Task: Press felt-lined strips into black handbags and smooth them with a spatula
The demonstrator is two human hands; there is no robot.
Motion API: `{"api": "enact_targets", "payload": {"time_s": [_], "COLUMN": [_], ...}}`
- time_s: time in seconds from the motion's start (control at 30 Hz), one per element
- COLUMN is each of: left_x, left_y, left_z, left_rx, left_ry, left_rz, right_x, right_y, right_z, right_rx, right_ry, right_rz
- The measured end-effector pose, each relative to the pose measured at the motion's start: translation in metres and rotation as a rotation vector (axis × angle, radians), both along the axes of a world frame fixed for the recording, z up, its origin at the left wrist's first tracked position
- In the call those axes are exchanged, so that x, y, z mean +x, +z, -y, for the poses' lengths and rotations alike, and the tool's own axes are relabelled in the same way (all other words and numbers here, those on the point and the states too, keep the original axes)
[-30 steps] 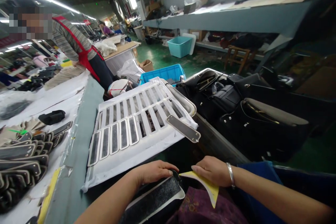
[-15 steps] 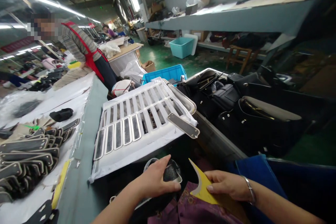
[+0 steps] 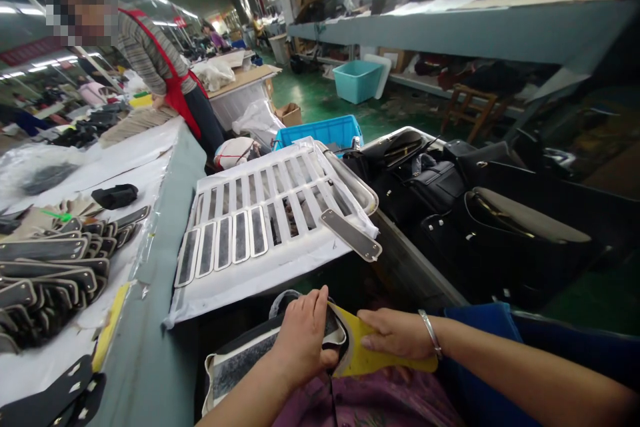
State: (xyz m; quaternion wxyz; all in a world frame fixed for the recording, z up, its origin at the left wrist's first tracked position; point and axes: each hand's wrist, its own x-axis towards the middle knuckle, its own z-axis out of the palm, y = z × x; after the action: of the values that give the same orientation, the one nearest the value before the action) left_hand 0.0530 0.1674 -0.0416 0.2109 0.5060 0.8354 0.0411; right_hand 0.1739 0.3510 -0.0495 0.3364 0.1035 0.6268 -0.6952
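In my lap lies a black handbag (image 3: 245,361) with pale edging and a thin loop at its far side. My left hand (image 3: 305,331) is closed over the bag's right end, its thumb bent toward the near side. A yellow sheet (image 3: 361,353) with a concave curved edge is pinched in my right hand (image 3: 397,335), thumb on top and some fingers hidden beneath. The sheet's curved edge meets the end of the bag, close to my left fingers. A silver bangle rings my right wrist.
A slatted white rack (image 3: 270,213) holds several grey strips (image 3: 215,247); one strip (image 3: 351,235) overhangs its right side. More strips are piled on the left table (image 3: 165,193). Black bags (image 3: 440,180) fill the right side. A person in a red apron (image 3: 186,103) stands beyond.
My right hand has brought the yellow sheet left, up against the handbag's end. My left hand has closed over that end, and more of the bag's pale-edged side now shows.
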Motion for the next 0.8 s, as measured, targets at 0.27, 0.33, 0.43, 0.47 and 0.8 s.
{"api": "enact_targets", "payload": {"time_s": [0.27,0.33,0.43,0.47,0.8], "left_x": [-0.013,-0.019,-0.026,-0.028,-0.028], "left_y": [0.002,0.006,0.013,0.015,0.015], "left_z": [0.012,0.015,0.019,0.020,0.015], "left_rx": [-0.003,0.000,-0.004,-0.011,-0.092], "left_ry": [-0.088,-0.131,-0.157,-0.158,-0.136], "left_rz": [0.180,0.251,0.336,0.354,0.355], "right_x": [-0.017,-0.018,-0.017,-0.017,-0.016], "right_y": [0.010,0.010,0.008,0.007,0.005], "right_z": [0.004,0.007,0.011,0.012,0.023], "right_rx": [0.081,0.084,0.078,0.077,0.205], "right_ry": [0.165,0.171,0.146,0.133,0.077], "right_rz": [0.081,0.114,0.161,0.173,0.174]}}
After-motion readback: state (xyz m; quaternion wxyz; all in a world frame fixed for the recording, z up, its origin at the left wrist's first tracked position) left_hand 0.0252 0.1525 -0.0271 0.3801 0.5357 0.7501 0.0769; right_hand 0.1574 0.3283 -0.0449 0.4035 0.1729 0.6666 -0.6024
